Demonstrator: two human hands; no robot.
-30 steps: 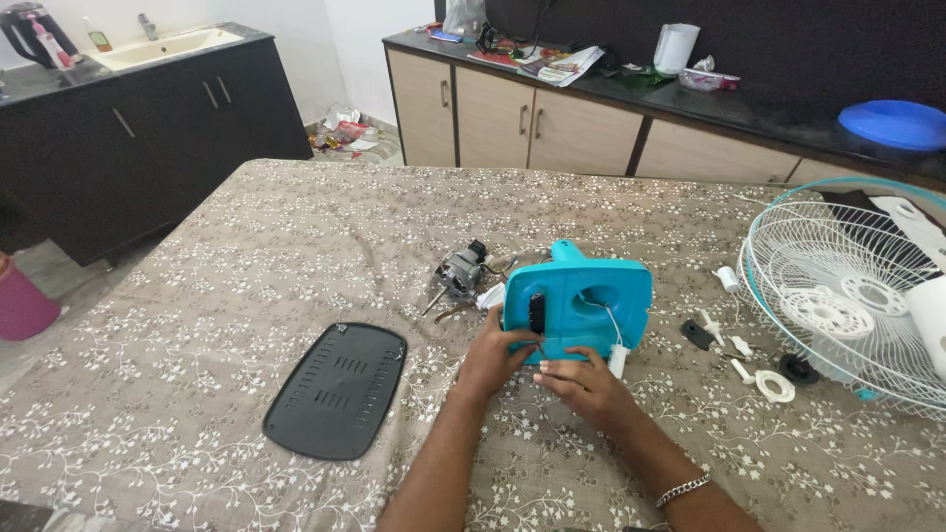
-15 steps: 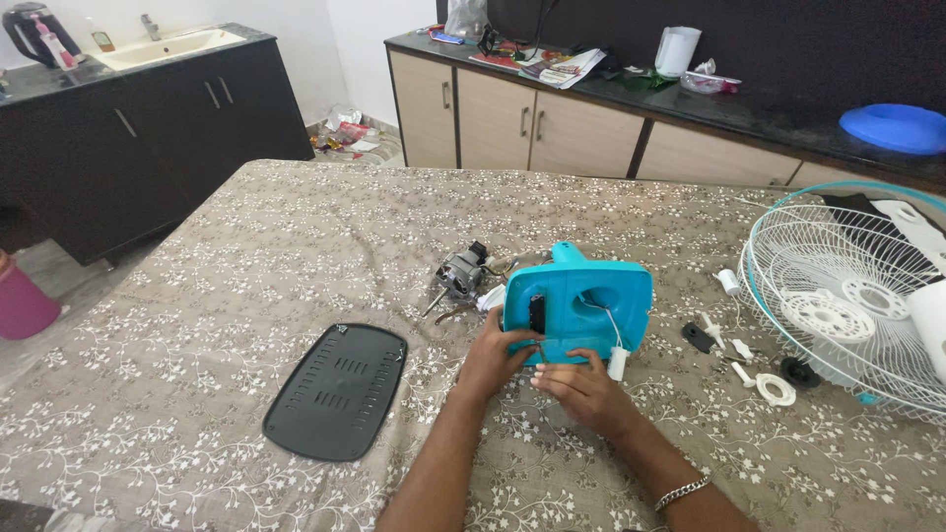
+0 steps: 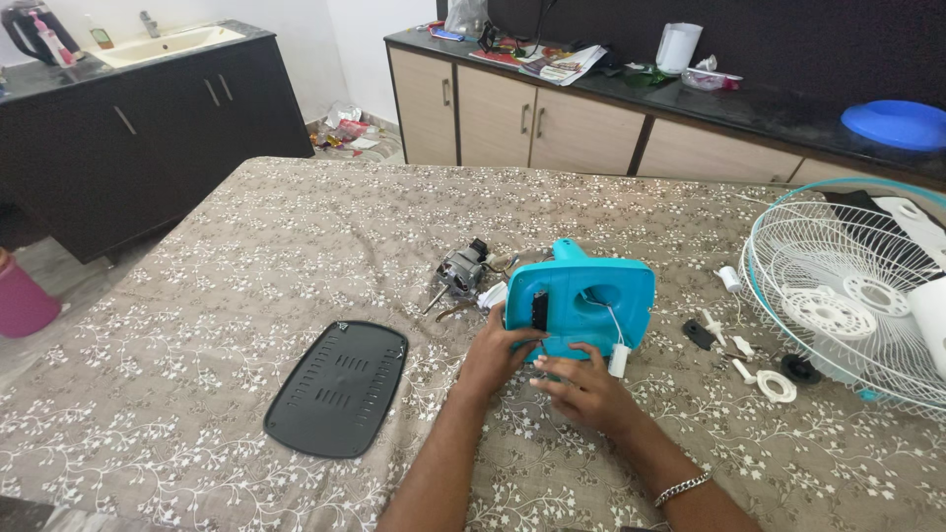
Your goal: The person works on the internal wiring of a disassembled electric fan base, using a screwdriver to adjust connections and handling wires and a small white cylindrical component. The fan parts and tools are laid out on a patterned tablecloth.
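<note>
A teal plastic fan housing (image 3: 583, 300) stands on its edge on the patterned tablecloth (image 3: 246, 286), its open hollow side towards me. My left hand (image 3: 498, 357) grips its lower left corner. My right hand (image 3: 581, 387) rests with its fingers on the housing's bottom edge. A white wire runs out of the hollow to a small white block (image 3: 618, 360) that hangs beside my right hand. Just left of the housing lies a fan motor (image 3: 460, 273) with its shaft pointing down-left.
A black vented cover plate (image 3: 338, 386) lies flat to the left. At the right edge sits a white wire fan guard (image 3: 847, 296), with small white and black parts (image 3: 749, 350) scattered beside it. Cabinets and a dark counter (image 3: 690, 94) stand behind the table.
</note>
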